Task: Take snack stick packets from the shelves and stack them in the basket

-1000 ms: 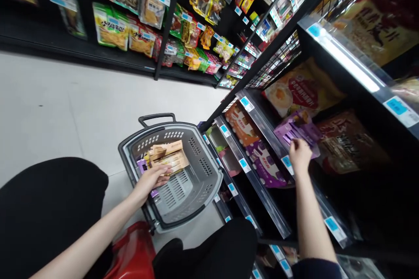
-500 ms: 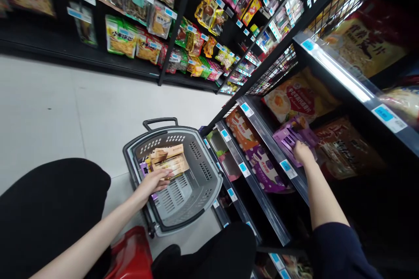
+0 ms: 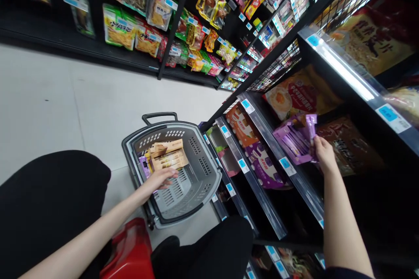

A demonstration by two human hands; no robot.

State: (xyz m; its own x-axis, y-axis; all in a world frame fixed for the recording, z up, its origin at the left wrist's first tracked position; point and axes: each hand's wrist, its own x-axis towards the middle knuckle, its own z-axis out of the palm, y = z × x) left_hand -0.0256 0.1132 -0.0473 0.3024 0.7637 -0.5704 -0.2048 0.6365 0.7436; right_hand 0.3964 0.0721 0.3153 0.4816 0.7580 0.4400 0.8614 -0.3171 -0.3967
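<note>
A grey shopping basket point(image 3: 209, 176) stands on the pale floor beside the shelving, with several tan packets point(image 3: 168, 154) and a purple packet point(image 3: 144, 165) inside. My left hand point(image 3: 159, 179) rests over the basket's near side, fingers apart, touching the tan packets' lower edge. On the right, my right hand point(image 3: 322, 153) grips a narrow purple packet point(image 3: 311, 128) held upright over an open purple display box point(image 3: 293, 139) on the black shelf point(image 3: 303, 189).
Black shelves of snack bags line the right side and the far aisle wall point(image 3: 131, 30). Blue price tags point(image 3: 284, 163) run along the shelf edges. A red object point(image 3: 131, 250) lies by my knees. Pale floor point(image 3: 49, 100) stretches left.
My right hand has lifted a purple packet out of the display box and moved right. My left hand stayed at the basket, shifting slightly.
</note>
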